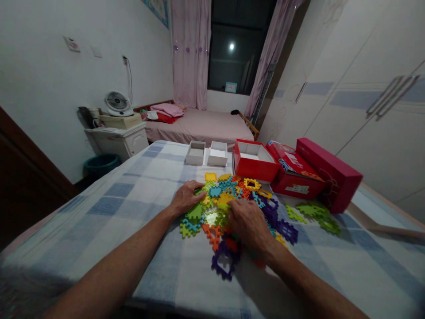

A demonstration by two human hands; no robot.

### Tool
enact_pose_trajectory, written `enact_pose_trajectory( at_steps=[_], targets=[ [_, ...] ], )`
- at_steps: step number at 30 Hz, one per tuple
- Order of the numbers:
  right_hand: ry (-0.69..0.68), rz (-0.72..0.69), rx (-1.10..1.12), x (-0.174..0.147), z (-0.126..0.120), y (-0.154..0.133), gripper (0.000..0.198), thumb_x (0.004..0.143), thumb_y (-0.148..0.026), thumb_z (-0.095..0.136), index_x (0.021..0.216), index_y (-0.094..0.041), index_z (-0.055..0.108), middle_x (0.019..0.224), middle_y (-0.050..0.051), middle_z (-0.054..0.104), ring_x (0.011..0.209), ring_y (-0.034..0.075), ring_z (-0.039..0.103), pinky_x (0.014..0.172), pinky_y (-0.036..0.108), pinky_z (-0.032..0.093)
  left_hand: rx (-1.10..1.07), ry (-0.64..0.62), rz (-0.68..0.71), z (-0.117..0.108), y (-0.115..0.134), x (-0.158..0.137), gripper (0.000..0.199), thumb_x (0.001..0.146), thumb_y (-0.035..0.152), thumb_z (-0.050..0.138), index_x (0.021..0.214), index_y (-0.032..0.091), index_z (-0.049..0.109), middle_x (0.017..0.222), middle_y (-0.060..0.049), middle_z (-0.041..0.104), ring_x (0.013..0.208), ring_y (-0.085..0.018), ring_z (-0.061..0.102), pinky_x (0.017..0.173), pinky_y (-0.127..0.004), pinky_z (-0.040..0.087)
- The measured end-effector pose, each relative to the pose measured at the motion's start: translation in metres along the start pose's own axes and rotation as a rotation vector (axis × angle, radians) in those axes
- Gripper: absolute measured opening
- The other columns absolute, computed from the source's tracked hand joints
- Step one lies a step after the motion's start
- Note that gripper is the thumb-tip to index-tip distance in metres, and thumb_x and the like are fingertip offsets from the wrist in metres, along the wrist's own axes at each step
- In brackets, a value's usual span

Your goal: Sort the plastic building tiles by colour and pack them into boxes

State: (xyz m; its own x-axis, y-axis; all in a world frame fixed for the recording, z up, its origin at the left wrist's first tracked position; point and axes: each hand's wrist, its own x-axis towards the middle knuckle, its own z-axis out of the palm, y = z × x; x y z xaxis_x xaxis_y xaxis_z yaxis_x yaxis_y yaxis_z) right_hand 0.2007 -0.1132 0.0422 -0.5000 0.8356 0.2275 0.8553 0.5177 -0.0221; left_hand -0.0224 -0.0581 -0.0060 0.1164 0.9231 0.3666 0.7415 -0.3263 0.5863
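Observation:
A pile of flat interlocking plastic building pieces (229,197) with toothed edges lies spread on the tablecloth, in green, yellow, teal, orange and purple. At the pile's left side, my left hand (186,197) has its fingers bent over a green piece (198,192). My right hand (250,223) reaches into the middle, thumb and fingers closed at a yellow-green piece (223,207); its palm hides pieces beneath. Nearest me lies a purple frame-shaped piece (218,267), just below an orange triangular one (212,235). Several green pieces (317,212) lie apart on the right.
Behind the pile stand two small white boxes (195,162) (217,163) and an open red box (255,169). To their right are a red printed carton (295,177) and a long crimson box (343,186). A bed (209,126) lies beyond the table.

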Motion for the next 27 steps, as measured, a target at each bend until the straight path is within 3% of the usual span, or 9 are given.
enact_pose_trajectory(
  at_steps=[5, 10, 16, 20, 24, 27],
  targets=[
    [0.095, 0.123, 0.25, 0.018, -0.017, 0.024, 0.022, 0.093, -0.029, 0.036, 0.084, -0.02, 0.053, 0.071, 0.002, 0.061, 0.065, 0.015, 0.057, 0.06, 0.025, 0.031, -0.029, 0.032, -0.041, -0.001, 0.002, 0.001, 0.036, 0.085, 0.041, 0.043, 0.095, 0.019, 0.07, 0.094, -0.006, 0.071, 0.088, -0.02, 0.063, 0.083, -0.03, 0.046],
    [0.24, 0.226, 0.197, 0.063, -0.015, 0.038, 0.025, 0.095, -0.031, 0.033, 0.093, -0.019, 0.054, 0.079, 0.005, 0.065, 0.072, 0.018, 0.059, 0.062, 0.025, 0.03, -0.055, 0.055, -0.083, -0.005, -0.001, 0.002, 0.046, 0.088, 0.048, 0.034, 0.091, 0.019, 0.07, 0.088, -0.005, 0.071, 0.084, -0.02, 0.064, 0.079, -0.03, 0.046],
    [0.019, 0.189, 0.145, 0.074, 0.009, 0.045, 0.025, 0.095, -0.029, 0.035, 0.097, -0.017, 0.057, 0.085, 0.009, 0.068, 0.079, 0.019, 0.062, 0.066, 0.025, 0.032, -0.121, 0.046, -0.101, -0.004, -0.006, 0.003, 0.043, 0.081, 0.053, 0.049, 0.098, 0.018, 0.068, 0.096, -0.007, 0.071, 0.087, -0.02, 0.066, 0.081, -0.031, 0.049],
    [0.017, 0.21, 0.197, 0.066, 0.001, 0.047, 0.028, 0.095, -0.03, 0.034, 0.107, -0.015, 0.055, 0.086, 0.01, 0.068, 0.08, 0.02, 0.062, 0.066, 0.025, 0.033, -0.16, 0.036, -0.103, 0.001, -0.005, 0.003, 0.046, 0.071, 0.046, 0.063, 0.107, 0.017, 0.065, 0.102, -0.008, 0.069, 0.089, -0.02, 0.065, 0.083, -0.031, 0.05],
    [0.033, 0.224, 0.285, 0.089, -0.003, 0.035, 0.034, 0.096, -0.03, 0.028, 0.116, -0.013, 0.05, 0.091, 0.011, 0.067, 0.083, 0.019, 0.061, 0.067, 0.025, 0.035, -0.171, 0.097, -0.14, 0.001, -0.005, 0.005, 0.039, 0.077, 0.047, 0.054, 0.097, 0.016, 0.067, 0.097, -0.008, 0.069, 0.088, -0.02, 0.063, 0.084, -0.032, 0.048],
    [-0.035, 0.196, 0.303, 0.115, 0.01, 0.016, 0.034, 0.095, -0.031, 0.029, 0.112, -0.014, 0.053, 0.098, 0.012, 0.067, 0.089, 0.019, 0.06, 0.07, 0.025, 0.037, -0.176, 0.161, -0.172, -0.003, -0.008, 0.006, 0.044, 0.085, 0.05, 0.04, 0.09, 0.017, 0.068, 0.088, -0.006, 0.069, 0.084, -0.019, 0.062, 0.081, -0.031, 0.046]
  ],
)
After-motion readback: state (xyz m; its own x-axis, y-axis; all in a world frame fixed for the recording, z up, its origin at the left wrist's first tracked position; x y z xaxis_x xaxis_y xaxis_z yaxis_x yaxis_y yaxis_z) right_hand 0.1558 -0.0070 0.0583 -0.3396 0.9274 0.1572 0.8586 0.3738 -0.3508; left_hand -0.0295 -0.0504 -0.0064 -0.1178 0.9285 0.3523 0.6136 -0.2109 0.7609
